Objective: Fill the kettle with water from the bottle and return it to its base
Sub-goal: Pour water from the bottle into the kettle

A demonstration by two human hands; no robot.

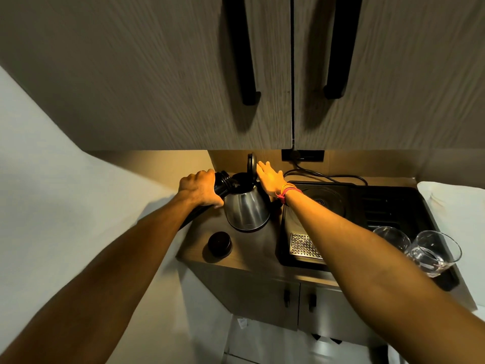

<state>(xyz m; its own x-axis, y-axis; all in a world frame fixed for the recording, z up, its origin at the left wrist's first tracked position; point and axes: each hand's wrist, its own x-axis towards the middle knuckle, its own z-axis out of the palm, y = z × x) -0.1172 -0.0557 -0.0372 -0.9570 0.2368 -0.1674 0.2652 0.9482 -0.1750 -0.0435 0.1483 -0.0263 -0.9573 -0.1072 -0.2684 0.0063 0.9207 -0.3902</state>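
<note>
A steel kettle (248,208) stands on the wooden counter with its black lid (252,164) swung upright. My left hand (200,189) grips a black bottle (221,183) that is tilted, its mouth over the kettle's opening. My right hand (270,178) is flat with fingers extended, touching the back of the raised lid. The bottle's black cap (220,244) lies on the counter in front of the kettle. The kettle's base is hidden from me.
A black tray (393,203) with a round plate and metal drip grid (304,245) sits to the right, with two glasses (430,252) at its near corner. A cable (325,176) runs to a wall socket. Upper cabinets (183,74) hang low overhead.
</note>
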